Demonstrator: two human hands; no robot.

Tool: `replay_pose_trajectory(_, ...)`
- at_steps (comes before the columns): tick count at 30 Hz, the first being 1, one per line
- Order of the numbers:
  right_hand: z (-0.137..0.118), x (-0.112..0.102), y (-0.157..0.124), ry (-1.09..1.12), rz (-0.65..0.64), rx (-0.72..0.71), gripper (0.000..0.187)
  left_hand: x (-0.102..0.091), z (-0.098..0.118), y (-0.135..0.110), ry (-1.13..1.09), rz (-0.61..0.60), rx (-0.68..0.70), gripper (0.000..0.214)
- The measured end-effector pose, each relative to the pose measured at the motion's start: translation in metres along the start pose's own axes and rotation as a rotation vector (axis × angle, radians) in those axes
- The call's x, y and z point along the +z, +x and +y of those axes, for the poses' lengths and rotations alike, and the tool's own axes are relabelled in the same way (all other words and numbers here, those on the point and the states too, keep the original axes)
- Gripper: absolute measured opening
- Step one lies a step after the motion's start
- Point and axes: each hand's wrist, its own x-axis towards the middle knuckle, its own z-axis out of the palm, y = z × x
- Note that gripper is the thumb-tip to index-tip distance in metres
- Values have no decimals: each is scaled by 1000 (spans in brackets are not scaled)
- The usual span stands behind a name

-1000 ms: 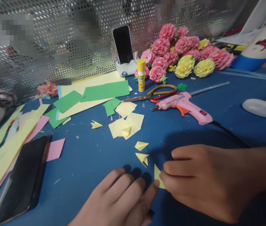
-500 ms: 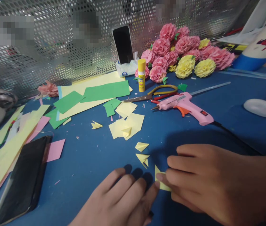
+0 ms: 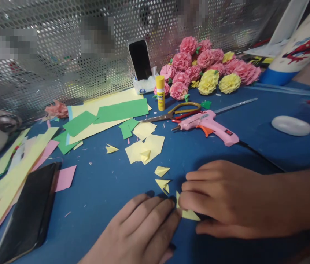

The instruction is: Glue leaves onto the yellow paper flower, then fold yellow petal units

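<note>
A small folded piece of yellow paper (image 3: 189, 214) lies on the blue table between my hands. The curled fingers of my left hand (image 3: 146, 223) hold its left edge. From the right, my right hand (image 3: 223, 200) presses bent fingertips on it, its thumb lower and apart, and hides part of the paper. Just beyond lie two small folded yellow pieces, one pointed (image 3: 162, 171) and one with a split tail (image 3: 163, 185). Farther off are flat yellow paper pieces (image 3: 155, 145) with a folded piece (image 3: 144, 155) on top, and another folded piece (image 3: 111, 148) to their left.
A pink glue gun (image 3: 210, 124), scissors (image 3: 171, 113) and a glue stick (image 3: 160, 93) stand or lie beyond my hands. Paper flowers (image 3: 182, 60) are heaped behind. At left are paper strips (image 3: 31, 165) and a dark phone (image 3: 28, 212). A perforated metal panel (image 3: 61, 69) closes the back.
My right hand has turned, its fingers now bent over the paper and its thumb drawn back. My left fingers have shifted slightly against the paper's edge. The view has tilted a little.
</note>
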Motion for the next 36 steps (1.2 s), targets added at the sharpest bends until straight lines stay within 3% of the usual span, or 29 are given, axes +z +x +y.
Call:
replay_pose_trajectory(3,7,-3,0,84,-4,5,6,7,-4,-3,1,83,48,40)
replay_pose_trajectory(6,14,-5,1,154,-2,25,8,16,-8,-7,-4,121,73,43)
replay_pose_trajectory(10,20,-3,3,305,-36,84,7,15,-8,-7,-22,104,72,42)
replay_pose_trajectory(16,19,2,7,498,-67,181,9,4,-7,-2,-19,-21,46,40)
replay_pose_trajectory(21,16,4,9,532,-55,234,8,14,-9,-5,13,58,82,41)
replay_pose_trajectory(36,7,11,12,390,-26,290,8,10,-6,-4,35,-3,68,40)
